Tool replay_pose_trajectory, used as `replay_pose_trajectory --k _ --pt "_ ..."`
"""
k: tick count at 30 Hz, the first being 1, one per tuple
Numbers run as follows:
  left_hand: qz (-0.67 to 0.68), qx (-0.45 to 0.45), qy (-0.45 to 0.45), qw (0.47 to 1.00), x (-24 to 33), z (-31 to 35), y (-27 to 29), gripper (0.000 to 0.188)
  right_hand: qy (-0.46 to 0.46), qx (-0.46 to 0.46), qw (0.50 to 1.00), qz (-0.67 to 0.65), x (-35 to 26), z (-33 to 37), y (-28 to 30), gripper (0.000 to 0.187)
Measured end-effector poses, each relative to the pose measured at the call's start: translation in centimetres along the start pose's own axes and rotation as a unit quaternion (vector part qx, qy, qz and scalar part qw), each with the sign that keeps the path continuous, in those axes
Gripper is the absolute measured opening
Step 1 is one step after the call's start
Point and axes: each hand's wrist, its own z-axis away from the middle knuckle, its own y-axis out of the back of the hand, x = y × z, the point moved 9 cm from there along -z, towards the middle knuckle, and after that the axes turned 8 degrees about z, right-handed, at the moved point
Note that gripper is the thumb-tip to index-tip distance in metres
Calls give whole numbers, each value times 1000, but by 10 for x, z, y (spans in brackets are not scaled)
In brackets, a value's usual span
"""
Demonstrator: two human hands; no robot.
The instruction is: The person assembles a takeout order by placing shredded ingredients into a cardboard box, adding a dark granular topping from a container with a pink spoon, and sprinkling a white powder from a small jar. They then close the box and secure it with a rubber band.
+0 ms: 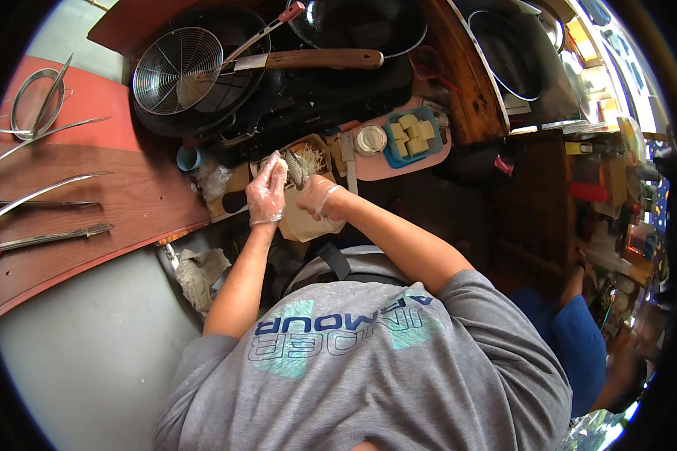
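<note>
Left hand (265, 198), right hand (322, 198): narrow gap over box (299, 225)

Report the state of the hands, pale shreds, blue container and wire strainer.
Left hand: gloved in clear plastic, grip unclear
Right hand: likewise gloved, curled, grip unclear
Pale shreds: loose, heaped
Blue container: open, holding pale blocks
Wire strainer: resting over the wok
</note>
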Motion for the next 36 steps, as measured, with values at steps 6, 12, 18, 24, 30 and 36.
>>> replay_pose_trajectory --k 6,12,18,24,30,36 --pt "-16 -1 -13 1000 10 24 -9 44 303 -30 750 587 -45 6 -39 19" --pt "-34 33 12 999 -12 3 2 42 -21 9 999 41 -16 -12 -14 23" --pt "-48 37 -1 998 -25 -10 2 40 165 70 923 340 -26 -29 -30 12" --pt "-47 25 16 998 -35 -24 0 40 310 78 698 641 -29 -18 -54 8" --pt "-74 34 38 996 -50 -31 2 42 98 40 984 140 -13 -24 -23 16" --pt "-80 96 103 987 -65 -38 37 48 122 11 987 103 -14 -17 -35 13"
